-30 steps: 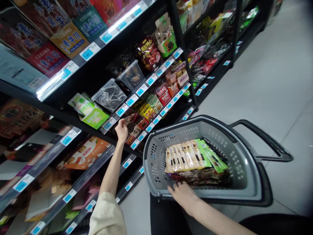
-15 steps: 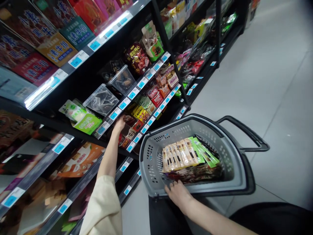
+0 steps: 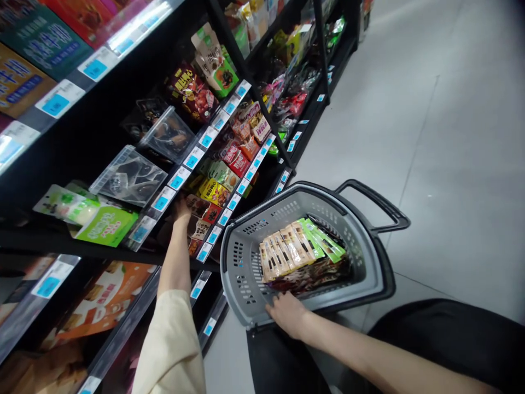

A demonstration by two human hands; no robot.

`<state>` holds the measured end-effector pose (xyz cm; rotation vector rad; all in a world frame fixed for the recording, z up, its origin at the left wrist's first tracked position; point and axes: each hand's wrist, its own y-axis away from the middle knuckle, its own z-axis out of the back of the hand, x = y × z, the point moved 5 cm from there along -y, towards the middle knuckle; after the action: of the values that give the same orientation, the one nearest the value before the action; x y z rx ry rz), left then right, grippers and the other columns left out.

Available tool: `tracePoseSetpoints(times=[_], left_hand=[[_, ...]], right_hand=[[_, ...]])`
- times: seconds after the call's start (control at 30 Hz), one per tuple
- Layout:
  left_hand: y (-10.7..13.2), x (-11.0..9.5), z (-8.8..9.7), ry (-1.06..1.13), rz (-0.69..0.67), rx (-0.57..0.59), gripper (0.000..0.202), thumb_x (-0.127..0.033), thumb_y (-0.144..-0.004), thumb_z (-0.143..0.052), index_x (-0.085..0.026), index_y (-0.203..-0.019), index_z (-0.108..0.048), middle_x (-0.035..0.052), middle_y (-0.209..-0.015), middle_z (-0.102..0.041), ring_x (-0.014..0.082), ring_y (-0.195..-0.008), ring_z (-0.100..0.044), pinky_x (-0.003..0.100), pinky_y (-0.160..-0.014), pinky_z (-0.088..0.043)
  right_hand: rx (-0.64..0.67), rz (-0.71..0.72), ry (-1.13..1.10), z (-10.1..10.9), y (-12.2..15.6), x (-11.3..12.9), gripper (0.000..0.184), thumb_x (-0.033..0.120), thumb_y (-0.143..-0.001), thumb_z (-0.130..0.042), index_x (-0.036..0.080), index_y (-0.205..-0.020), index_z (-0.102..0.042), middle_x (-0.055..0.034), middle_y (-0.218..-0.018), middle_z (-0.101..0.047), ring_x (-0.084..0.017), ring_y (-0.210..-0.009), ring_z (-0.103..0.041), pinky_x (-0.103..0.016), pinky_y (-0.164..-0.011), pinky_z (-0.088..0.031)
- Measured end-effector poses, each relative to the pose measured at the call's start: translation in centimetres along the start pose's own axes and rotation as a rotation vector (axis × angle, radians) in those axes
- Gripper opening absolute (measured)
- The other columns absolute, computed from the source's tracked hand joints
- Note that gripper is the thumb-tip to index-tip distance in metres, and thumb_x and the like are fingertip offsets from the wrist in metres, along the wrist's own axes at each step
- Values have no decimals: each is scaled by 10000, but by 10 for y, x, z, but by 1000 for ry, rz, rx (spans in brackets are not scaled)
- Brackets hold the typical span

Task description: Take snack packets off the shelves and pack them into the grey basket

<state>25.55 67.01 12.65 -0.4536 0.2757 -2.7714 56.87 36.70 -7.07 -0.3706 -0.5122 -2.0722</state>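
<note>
My left hand (image 3: 181, 210) reaches into the lower snack shelf under a row of price tags, beside brown snack packs (image 3: 203, 209) and a yellow pack (image 3: 215, 191). Its fingers are hidden among the packs and shadow, so what they touch cannot be made out. My right hand (image 3: 289, 314) has its fingers hooked over the near rim of a grey shopping basket (image 3: 241, 268). Inside the basket lie a fanned row of cream packets (image 3: 283, 249), some green packets (image 3: 328, 243) and dark shiny packets (image 3: 311, 280).
Clear plastic tubs (image 3: 129, 175), a green-and-white pack (image 3: 106, 224) and a dark red bag (image 3: 191, 93) fill the shelf above. A black shelf post (image 3: 232, 49) rises ahead. The basket's black handle (image 3: 377, 205) sticks out to the right over grey floor tiles (image 3: 451, 164).
The view has swung, so shelves and basket sit further left in the picture. My left hand is deeper among the packs, its fingers more hidden. My right hand stays on the basket rim.
</note>
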Motion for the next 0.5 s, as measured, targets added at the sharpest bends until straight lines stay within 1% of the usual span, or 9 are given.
tracePoseSetpoints(times=[0.07, 0.1, 0.13, 0.17, 0.23, 0.3, 0.33, 0.4, 0.5], left_hand=[[4, -4, 5, -32, 10, -132, 634, -233, -904, -593, -99, -1505, -442, 274, -1471, -531, 416, -1335, -545, 507, -1075, -477], [5, -9, 7, -43, -16, -182, 575, -219, -913, -569, -98, -1470, -491, 268, -1485, -522, 411, -1356, -527, 504, -1095, -460], [6, -15, 7, -41, -67, -186, 513, -209, -921, -549, -104, -1423, -548, 255, -1475, -538, 402, -1357, -527, 494, -1100, -455], [7, -21, 4, -18, -125, -136, 451, -205, -926, -539, -119, -1363, -606, 235, -1436, -581, 386, -1333, -550, 473, -1089, -465], [7, -33, -8, 65, -218, 51, 345, -235, -926, -558, -150, -1231, -697, 185, -1309, -682, 334, -1225, -633, 401, -1022, -510], [7, -39, -19, 139, -240, 198, 315, -292, -931, -577, -164, -1177, -727, 154, -1223, -733, 283, -1130, -684, 330, -945, -537], [6, -40, -24, 157, -229, 223, 331, -314, -939, -573, -160, -1189, -726, 153, -1213, -740, 268, -1114, -694, 309, -923, -539], [6, -39, -30, 161, -195, 223, 385, -352, -941, -581, -149, -1242, -709, 171, -1216, -740, 265, -1127, -696, 295, -913, -537], [5, -38, -37, 133, -153, 236, 482, -410, -873, -683, -142, -1274, -698, 197, -1223, -737, 300, -1158, -692, 310, -939, -534]], right_hand=[[-16, 4, -5, 0, -1, -1, 537, 89, -774, -730, 130, -1304, -657, -252, -1150, -733, -371, -1092, -723, -482, -851, -583], [-29, 5, -7, 0, -2, -1, 520, 92, -783, -721, 131, -1298, -661, -251, -1142, -734, -371, -1091, -723, -484, -851, -586], [-43, 5, -10, 0, -2, -1, 504, 93, -789, -714, 130, -1289, -666, -252, -1135, -734, -372, -1090, -723, -487, -852, -589], [-51, 2, -14, -1, -2, -2, 494, 93, -790, -712, 128, -1280, -671, -253, -1129, -734, -375, -1088, -723, -493, -851, -590], [-45, 3, -24, -1, -3, -3, 484, 102, -783, -724, 126, -1265, -677, -250, -1125, -732, -378, -1079, -723, -498, -849, -594], [-22, 11, -27, 0, -3, -4, 505, 131, -771, -754, 124, -1270, -672, -244, -1140, -725, -378, -1081, -718, -497, -853, -598], [-8, 16, -24, 1, -3, -4, 526, 148, -766, -769, 123, -1281, -666, -242, -1153, -720, -375, -1084, -714, -494, -857, -600], [11, 22, -13, 3, -3, -4, 569, 174, -760, -791, 120, -1308, -650, -245, -1177, -709, -372, -1093, -707, -495, -865, -603], [19, 20, -10, 4, -3, -4, 572, 170, -767, -787, 115, -1318, -645, -245, -1179, -705, -368, -1089, -707, -495, -868, -605]])
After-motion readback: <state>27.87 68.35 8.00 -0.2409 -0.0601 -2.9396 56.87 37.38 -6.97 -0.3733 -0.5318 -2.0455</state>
